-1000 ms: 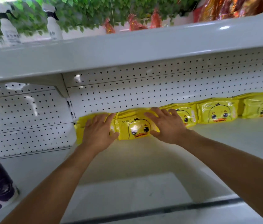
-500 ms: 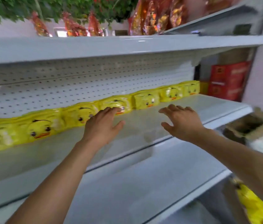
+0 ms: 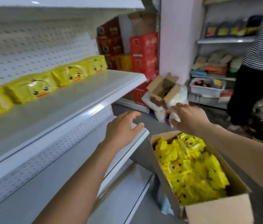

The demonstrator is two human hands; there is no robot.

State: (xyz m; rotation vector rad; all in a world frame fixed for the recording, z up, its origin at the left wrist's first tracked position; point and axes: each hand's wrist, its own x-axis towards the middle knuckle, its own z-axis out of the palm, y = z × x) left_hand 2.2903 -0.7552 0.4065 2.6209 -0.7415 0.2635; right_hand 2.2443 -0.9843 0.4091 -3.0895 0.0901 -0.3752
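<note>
Hands (image 3: 190,119) hovering, boxed yellow duck-face packs (image 3: 192,168)

Your white shelf (image 3: 79,101) carries a row of yellow duck packs (image 3: 69,75) along its back, against the pegboard (image 3: 30,46). Right of the shelf, an open carton (image 3: 216,209) holds more packs; its footing is hidden. Past the shelf's far end, a small box (image 3: 163,88) and white bags (image 3: 158,109) lie on the floor (image 3: 153,126).

Print on red cartons (image 3: 143,50) too blurred to read, yellow duck packs (image 3: 69,75) likewise
</note>
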